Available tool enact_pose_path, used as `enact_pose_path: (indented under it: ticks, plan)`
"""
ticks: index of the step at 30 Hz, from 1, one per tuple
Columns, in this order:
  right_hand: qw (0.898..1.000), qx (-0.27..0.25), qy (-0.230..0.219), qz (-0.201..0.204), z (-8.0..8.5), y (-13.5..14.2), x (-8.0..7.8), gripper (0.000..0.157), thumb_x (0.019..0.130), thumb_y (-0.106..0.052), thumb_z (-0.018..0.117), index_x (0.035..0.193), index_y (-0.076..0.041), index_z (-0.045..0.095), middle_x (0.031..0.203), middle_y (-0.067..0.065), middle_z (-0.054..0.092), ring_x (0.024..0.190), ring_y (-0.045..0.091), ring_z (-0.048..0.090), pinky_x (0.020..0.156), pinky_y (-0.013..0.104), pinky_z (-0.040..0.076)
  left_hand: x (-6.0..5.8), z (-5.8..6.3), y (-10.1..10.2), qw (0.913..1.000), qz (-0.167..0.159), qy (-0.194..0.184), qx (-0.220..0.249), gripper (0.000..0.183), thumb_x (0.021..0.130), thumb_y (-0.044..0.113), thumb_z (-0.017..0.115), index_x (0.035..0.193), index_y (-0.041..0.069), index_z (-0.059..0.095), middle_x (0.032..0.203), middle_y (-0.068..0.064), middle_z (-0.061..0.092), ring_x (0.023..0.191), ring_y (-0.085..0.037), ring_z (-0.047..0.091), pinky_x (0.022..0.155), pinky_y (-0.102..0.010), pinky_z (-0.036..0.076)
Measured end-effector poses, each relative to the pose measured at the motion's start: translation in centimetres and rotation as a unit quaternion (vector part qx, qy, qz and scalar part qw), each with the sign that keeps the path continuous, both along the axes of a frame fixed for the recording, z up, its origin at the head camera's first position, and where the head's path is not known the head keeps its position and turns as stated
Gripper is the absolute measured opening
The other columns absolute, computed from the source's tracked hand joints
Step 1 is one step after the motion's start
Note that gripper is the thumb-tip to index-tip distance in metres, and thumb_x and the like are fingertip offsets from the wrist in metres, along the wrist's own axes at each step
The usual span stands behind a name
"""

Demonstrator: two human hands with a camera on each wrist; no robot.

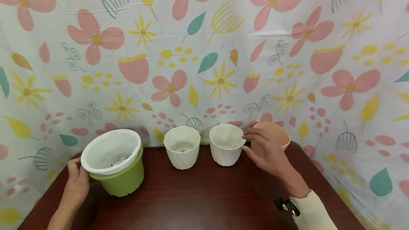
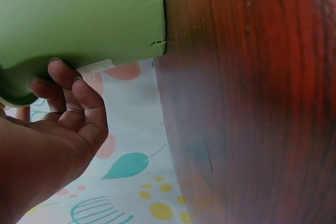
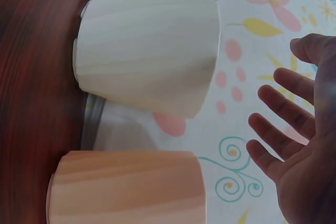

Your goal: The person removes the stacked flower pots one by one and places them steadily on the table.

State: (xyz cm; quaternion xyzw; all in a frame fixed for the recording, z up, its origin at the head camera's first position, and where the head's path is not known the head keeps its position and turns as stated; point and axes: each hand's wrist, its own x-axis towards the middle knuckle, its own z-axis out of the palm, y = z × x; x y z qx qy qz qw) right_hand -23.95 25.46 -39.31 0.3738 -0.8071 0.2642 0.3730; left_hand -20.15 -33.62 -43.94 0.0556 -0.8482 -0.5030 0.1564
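In the head view, my left hand (image 1: 76, 184) is at the left side of two nested flowerpots. The inner one is a white flowerpot (image 1: 108, 148) with a wide rim, and the outer one is a green flowerpot (image 1: 124, 180). In the left wrist view, the curled fingers (image 2: 63, 74) touch the green wall just below its rim. My right hand (image 1: 270, 152) hovers with spread, relaxed fingers between a fluted white flowerpot (image 1: 225, 155) and a peach flowerpot (image 1: 282, 136), holding nothing. The right wrist view shows this hand (image 3: 299, 135) apart from both pots.
Another fluted white flowerpot (image 1: 182, 157) stands between the nested pair and the nearer white one. All the pots are on a dark reddish-brown wooden table (image 1: 204, 198), along its back edge. Behind hangs a flower-patterned cloth (image 1: 191, 45).
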Motion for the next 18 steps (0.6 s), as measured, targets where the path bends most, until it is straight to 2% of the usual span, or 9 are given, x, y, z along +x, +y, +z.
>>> enact_pose_path:
  ticks: [5, 10, 18]
  plan:
    - [1.000, 0.003, -0.012, 0.002, 0.2, -0.3, -0.2, 0.043, 0.079, -0.002, 0.087, 0.120, -0.009, 0.075, 0.125, 0.012, 0.069, 0.125, 0.034, 0.061, 0.117, 0.022, 0.036, 0.0, -0.1, 0.2, 1.0000, 0.004, -0.003, -0.004, 0.045, 0.116, 0.038, 0.020, 0.141, 0.001, 0.016, 0.127, -0.027, 0.038, 0.075, -0.004, 0.056, 0.063, -0.027, 0.055]
    - [1.000, 0.004, -0.024, 0.006, 0.1, -0.7, -0.3, 0.039, 0.083, -0.005, 0.087, 0.120, -0.008, 0.075, 0.125, 0.016, 0.069, 0.121, 0.036, 0.062, 0.115, 0.018, 0.036, -0.1, 0.0, -0.1, 1.0000, 0.003, -0.001, -0.003, 0.046, 0.116, 0.038, 0.020, 0.143, 0.000, 0.014, 0.129, -0.029, 0.038, 0.075, -0.001, 0.056, 0.062, -0.027, 0.055]
    - [1.000, 0.007, -0.017, 0.014, -0.2, -1.3, -0.3, 0.038, 0.082, -0.005, 0.087, 0.118, -0.009, 0.075, 0.123, 0.014, 0.069, 0.116, 0.029, 0.063, 0.110, 0.018, 0.038, -0.1, -0.1, 0.0, 1.0000, -0.001, -0.003, -0.002, 0.048, 0.116, 0.039, 0.020, 0.144, 0.000, 0.014, 0.129, -0.030, 0.039, 0.075, -0.001, 0.056, 0.063, -0.027, 0.055]
